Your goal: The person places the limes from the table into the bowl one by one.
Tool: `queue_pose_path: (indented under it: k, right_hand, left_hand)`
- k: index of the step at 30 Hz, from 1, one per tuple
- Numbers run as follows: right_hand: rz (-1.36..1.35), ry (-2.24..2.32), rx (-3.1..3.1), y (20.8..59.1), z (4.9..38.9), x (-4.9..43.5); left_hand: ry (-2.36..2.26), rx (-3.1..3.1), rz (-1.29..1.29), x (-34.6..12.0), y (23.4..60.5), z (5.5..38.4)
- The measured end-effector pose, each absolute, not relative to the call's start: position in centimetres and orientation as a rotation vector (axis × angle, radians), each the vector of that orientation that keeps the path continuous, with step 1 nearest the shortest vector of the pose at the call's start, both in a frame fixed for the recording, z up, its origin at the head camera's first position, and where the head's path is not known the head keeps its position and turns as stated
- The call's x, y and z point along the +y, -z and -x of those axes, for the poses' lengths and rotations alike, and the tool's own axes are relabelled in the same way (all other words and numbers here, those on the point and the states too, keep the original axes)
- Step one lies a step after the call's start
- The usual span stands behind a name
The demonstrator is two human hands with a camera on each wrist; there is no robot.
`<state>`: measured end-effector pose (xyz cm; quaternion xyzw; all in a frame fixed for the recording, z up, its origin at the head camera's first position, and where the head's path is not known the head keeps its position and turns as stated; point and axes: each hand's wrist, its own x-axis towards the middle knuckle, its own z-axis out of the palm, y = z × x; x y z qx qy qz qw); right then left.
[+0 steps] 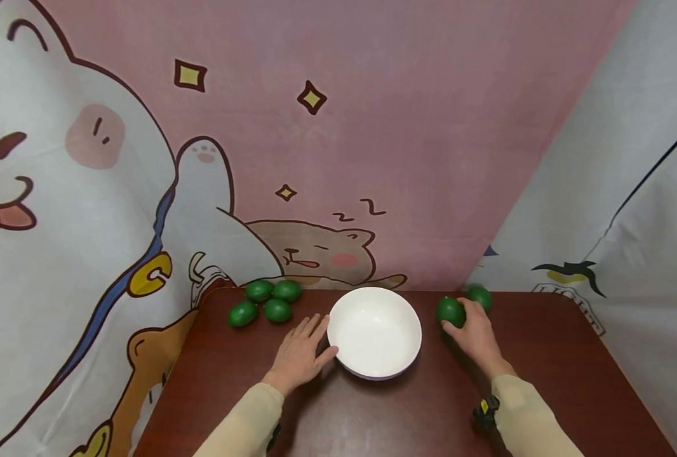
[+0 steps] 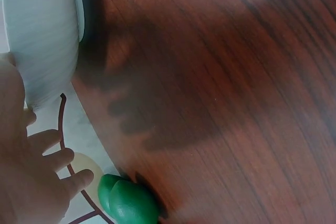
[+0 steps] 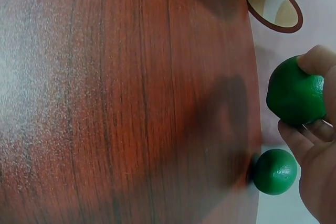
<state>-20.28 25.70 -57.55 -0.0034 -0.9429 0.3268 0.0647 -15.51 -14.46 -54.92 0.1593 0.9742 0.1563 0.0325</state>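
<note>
A white bowl (image 1: 375, 333) stands on the brown table. My left hand (image 1: 300, 353) lies at the bowl's left side, fingers extended, with thumb and fingertips touching the rim. In the left wrist view the bowl (image 2: 42, 30) appears tilted by the camera's angle. To the right of the bowl, my right hand (image 1: 477, 335) grips a green lime (image 1: 450, 311) between thumb and fingers. The right wrist view shows this lime (image 3: 296, 92) held above the table. Just behind the hand sits another lime (image 1: 479, 298).
Several limes (image 1: 260, 291) are grouped at the table's back left. The wood-grain table (image 1: 367, 422) ends at a printed cloth backdrop (image 1: 407, 139) with cartoon animals. A dark strap device (image 1: 485, 411) sits on the right wrist.
</note>
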Motion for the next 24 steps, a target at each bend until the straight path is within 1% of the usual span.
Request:
queue_pose_path:
  k: [17, 24]
  right_hand:
    - [-0.003, -0.999, -2.817, 56.1, 19.4, 24.9]
    - [-0.069, -0.985, -2.748, 55.7, 19.1, 24.6]
  left_hand:
    - [-0.505, 3.008, -0.479, -14.7, 55.4, 15.4]
    - [-0.504, 3.018, -0.492, -14.6, 55.4, 15.4]
